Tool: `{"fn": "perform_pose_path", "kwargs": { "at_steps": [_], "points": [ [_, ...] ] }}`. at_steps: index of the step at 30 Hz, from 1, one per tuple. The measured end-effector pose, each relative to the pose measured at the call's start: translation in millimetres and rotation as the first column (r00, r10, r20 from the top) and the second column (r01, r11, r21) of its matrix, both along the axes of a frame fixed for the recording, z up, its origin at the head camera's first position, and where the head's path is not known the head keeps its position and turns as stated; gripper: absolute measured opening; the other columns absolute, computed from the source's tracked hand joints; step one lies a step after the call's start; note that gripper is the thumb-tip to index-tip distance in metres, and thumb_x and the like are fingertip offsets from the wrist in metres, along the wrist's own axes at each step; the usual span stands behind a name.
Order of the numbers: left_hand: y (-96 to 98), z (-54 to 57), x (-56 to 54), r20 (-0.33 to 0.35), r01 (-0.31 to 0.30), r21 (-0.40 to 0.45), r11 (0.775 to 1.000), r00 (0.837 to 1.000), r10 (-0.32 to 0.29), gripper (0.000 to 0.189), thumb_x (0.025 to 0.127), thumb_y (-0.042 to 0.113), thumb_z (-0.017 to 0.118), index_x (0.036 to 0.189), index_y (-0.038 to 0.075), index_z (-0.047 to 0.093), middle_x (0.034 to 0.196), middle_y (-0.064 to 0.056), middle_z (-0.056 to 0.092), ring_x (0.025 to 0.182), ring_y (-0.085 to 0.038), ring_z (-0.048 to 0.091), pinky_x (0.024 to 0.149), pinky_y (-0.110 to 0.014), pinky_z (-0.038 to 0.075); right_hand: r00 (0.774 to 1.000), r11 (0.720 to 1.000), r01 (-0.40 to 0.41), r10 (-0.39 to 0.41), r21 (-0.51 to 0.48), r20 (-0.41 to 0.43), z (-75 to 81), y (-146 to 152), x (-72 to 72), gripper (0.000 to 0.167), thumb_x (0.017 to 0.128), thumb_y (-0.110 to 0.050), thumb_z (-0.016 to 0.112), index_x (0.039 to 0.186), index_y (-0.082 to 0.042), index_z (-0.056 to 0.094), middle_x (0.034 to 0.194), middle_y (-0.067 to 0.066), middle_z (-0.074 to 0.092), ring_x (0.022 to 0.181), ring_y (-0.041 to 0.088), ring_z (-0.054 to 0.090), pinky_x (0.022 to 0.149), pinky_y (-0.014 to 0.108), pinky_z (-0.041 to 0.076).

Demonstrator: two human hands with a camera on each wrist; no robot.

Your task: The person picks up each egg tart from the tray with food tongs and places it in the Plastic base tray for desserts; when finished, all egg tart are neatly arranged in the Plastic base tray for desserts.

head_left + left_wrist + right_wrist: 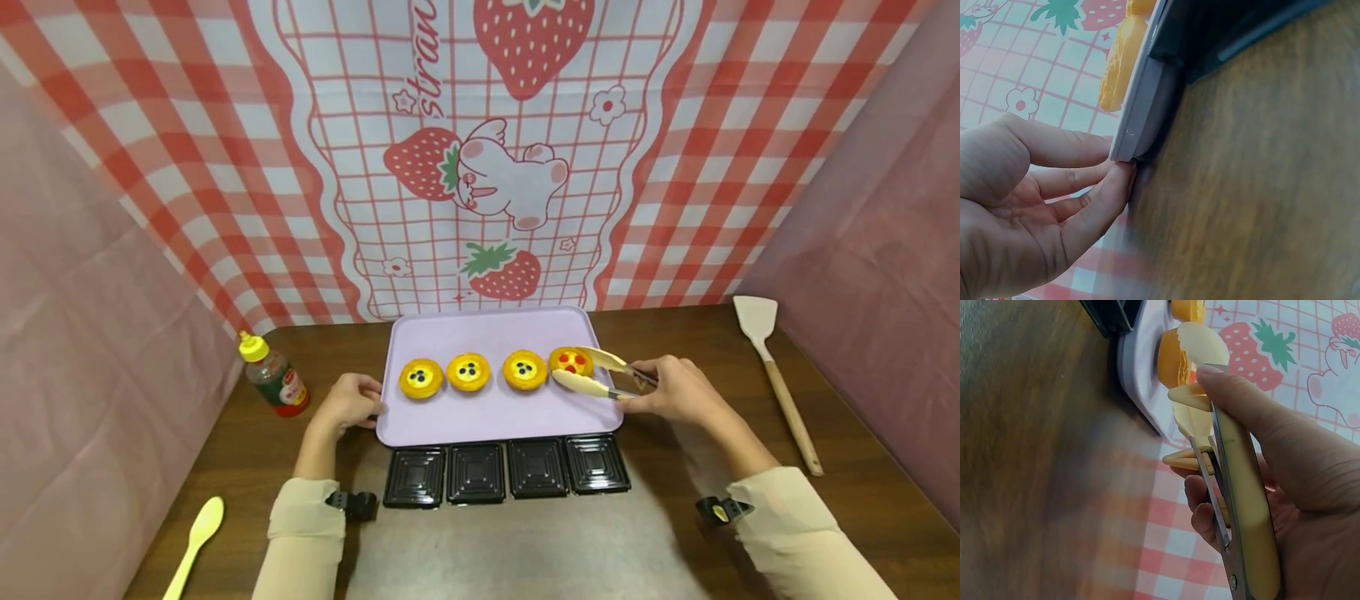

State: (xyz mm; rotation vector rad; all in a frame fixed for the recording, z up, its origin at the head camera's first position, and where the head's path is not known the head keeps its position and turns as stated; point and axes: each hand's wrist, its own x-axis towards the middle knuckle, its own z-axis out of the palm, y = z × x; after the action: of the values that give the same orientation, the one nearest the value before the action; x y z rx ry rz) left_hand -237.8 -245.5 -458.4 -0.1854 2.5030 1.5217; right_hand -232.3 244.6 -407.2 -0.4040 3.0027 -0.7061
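Likely the red-topped tart [567, 361] at the right end of the lilac tray [487, 422] is light and its crust fragile, best taken gently by the sides with the tongs [588, 385] that my right hand [673, 392] grips. My left hand [348, 405] pinches the tray's left rim. The head view shows the red toppings; the right wrist view mostly hides them but reveals the crust's upright side.
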Motion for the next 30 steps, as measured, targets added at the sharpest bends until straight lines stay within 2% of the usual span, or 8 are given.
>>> {"fn": "perform_pose_path", "kwargs": {
  "at_steps": [6, 12, 17, 23, 26, 30],
  "points": [
    [-0.5, -0.8, 1.0, 0.011, -0.006, 0.013, 1.0, 1.0, 0.006, 0.036, 0.079, -0.011, 0.069, 0.111, -0.018, 0.055, 0.087, -0.018, 0.058, 0.07, -0.022, 0.06, 0.058, -0.038, 0.061, 0.999, 1.0, -0.012, 0.012, 0.003, -0.035, 13.1, 7.5, 6.3, 0.071, 0.07, -0.039, 0.089, 0.121, 0.005, 0.067, 0.083, 0.005, 0.067, 0.07, 0.02, 0.053, 0.059, 0.033, 0.044],
    [-0.8, -1.9, 2.9, 0.017, -0.014, 0.019, 1.0, 1.0, 0.014, 0.036, 0.079, -0.011, 0.069, 0.112, -0.018, 0.055, 0.088, -0.018, 0.058, 0.072, -0.022, 0.06, 0.059, -0.038, 0.061, 0.998, 1.0, -0.02, 0.021, 0.013, -0.064, 25.5, 17.0, 20.0, 0.073, 0.069, -0.041, 0.09, 0.122, 0.003, 0.067, 0.078, 0.003, 0.065, 0.063, 0.018, 0.047, 0.051, 0.03, 0.038],
    [-0.7, -2.3, 3.1, 0.011, -0.003, 0.029, 1.0, 1.0, 0.003, 0.036, 0.079, -0.012, 0.069, 0.112, -0.018, 0.055, 0.087, -0.018, 0.058, 0.071, -0.021, 0.06, 0.058, -0.038, 0.061, 0.996, 0.999, -0.027, 0.03, 0.034, -0.085, 33.4, 23.4, 36.1, 0.074, 0.068, -0.042, 0.09, 0.123, 0.002, 0.067, 0.073, 0.0, 0.06, 0.059, 0.015, 0.044, 0.047, 0.028, 0.035],
    [-0.5, -2.3, 1.2, 0.013, -0.011, 0.034, 0.999, 1.0, 0.011, 0.035, 0.079, -0.011, 0.069, 0.111, -0.017, 0.056, 0.086, -0.017, 0.059, 0.07, -0.02, 0.06, 0.059, -0.038, 0.061, 0.984, 0.996, -0.074, 0.08, 0.042, -0.161, 39.3, 30.1, 58.9, 0.07, 0.068, -0.04, 0.091, 0.121, 0.0, 0.069, 0.071, -0.004, 0.058, 0.056, 0.01, 0.04, 0.046, 0.024, 0.033],
    [-0.7, -1.9, 0.4, 0.022, -0.014, 0.041, 0.999, 1.0, 0.013, 0.036, 0.08, -0.011, 0.069, 0.113, -0.017, 0.056, 0.088, -0.017, 0.059, 0.071, -0.019, 0.06, 0.06, -0.038, 0.061, 0.979, 0.995, -0.093, 0.096, 0.024, -0.18, 40.1, 33.4, 70.8, 0.07, 0.067, -0.04, 0.091, 0.12, 0.0, 0.069, 0.07, -0.005, 0.057, 0.054, 0.006, 0.038, 0.046, 0.023, 0.032],
    [-2.3, -3.0, -0.3, 0.024, -0.014, 0.049, 0.999, 1.0, 0.013, 0.037, 0.08, -0.01, 0.07, 0.113, -0.017, 0.056, 0.089, -0.017, 0.06, 0.071, -0.019, 0.06, 0.06, -0.038, 0.061, 0.976, 0.994, -0.107, 0.103, -0.01, -0.192, 38.7, 36.8, 84.8, 0.071, 0.068, -0.039, 0.091, 0.122, 0.0, 0.068, 0.064, -0.012, 0.048, 0.052, 0.001, 0.033, 0.044, 0.021, 0.03]
  ]
}}
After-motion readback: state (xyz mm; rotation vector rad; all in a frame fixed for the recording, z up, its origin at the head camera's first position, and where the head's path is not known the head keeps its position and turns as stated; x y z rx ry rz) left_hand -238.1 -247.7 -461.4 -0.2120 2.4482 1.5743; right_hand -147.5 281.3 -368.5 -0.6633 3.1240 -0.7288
